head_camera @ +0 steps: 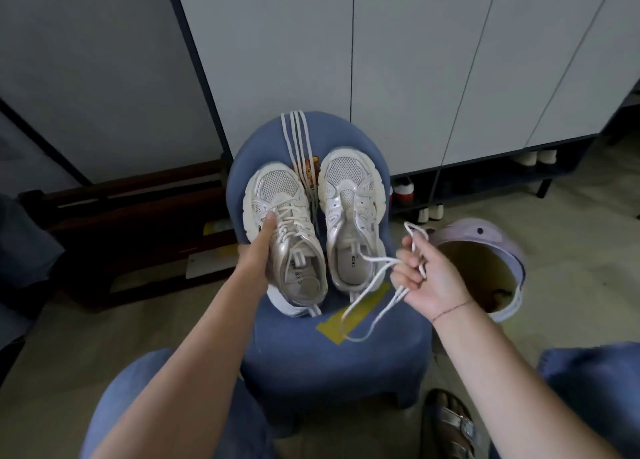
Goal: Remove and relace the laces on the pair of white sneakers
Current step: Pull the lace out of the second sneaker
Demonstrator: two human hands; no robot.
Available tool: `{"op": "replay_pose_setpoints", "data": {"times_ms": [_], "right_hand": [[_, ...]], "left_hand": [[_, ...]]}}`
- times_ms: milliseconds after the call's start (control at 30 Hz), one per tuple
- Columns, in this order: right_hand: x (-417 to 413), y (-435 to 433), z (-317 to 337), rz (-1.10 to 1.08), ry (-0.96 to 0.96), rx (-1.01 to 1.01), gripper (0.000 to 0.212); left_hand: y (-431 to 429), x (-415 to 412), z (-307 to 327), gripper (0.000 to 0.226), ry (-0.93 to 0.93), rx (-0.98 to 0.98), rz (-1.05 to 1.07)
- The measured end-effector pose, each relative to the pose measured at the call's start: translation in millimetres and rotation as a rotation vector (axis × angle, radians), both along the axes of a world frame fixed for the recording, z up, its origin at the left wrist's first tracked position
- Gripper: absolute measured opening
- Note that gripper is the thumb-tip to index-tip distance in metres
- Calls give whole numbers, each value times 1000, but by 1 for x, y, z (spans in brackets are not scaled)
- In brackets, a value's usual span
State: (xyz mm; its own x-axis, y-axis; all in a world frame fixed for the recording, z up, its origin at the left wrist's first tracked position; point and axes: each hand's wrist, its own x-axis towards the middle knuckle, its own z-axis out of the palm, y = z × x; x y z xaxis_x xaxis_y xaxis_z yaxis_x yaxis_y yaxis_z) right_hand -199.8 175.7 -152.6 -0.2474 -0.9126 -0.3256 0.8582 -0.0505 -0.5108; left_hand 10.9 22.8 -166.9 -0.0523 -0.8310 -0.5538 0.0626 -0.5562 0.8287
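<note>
sneakers (349,195): white, silver panels, mesh toes
laces (377,260): white
chair (329,354): blue
cartoon sticker (306,173): orange
tape patch (332,325): yellow
bin (485,233): lilac, brown inside
trousers (138,389): blue denim
cabinet doors (415,60): pale grey, dark frame
floor (571,285): beige

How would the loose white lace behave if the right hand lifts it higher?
Probably floppy: the lace sags in a loop below the right hand. Likely light, since curled fingers alone carry it.
</note>
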Motion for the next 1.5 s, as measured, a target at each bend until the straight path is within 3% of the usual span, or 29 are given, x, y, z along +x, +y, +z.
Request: {"op": "replay_pose_setpoints", "data": {"times_ms": [100, 333, 567, 700, 867, 1000, 1100, 1267, 1500], "right_hand": [[2, 7, -47, -52, 26, 220, 34], [17, -10, -67, -215, 353, 504, 26], [16, 3, -42, 137, 314, 480, 40], [6, 11, -33, 251, 433, 486, 53], [-5, 18, -26, 237, 539, 551, 69], [-8, 15, -30, 165, 607, 566, 64], [-1, 10, -33, 123, 431, 470, 65], [11, 13, -31, 74, 209, 383, 65], [8, 27, -29, -20, 511, 506, 45]], "left_hand": [[-3, -2, 0, 113, 21, -39, -118], [-9, 2, -3, 114, 18, -71, -174], [-9, 2, -5, 111, 114, -38, -109], [-6, 0, -4, 116, 172, -44, -3], [0, 3, 14, 123, 194, -105, 96], [3, 10, 27, 88, 249, -165, 68], [6, 14, 34, 74, 260, -184, 52], [10, 15, 41, 81, 286, -189, 41], [17, 15, 50, 71, 279, -222, 14]]}}
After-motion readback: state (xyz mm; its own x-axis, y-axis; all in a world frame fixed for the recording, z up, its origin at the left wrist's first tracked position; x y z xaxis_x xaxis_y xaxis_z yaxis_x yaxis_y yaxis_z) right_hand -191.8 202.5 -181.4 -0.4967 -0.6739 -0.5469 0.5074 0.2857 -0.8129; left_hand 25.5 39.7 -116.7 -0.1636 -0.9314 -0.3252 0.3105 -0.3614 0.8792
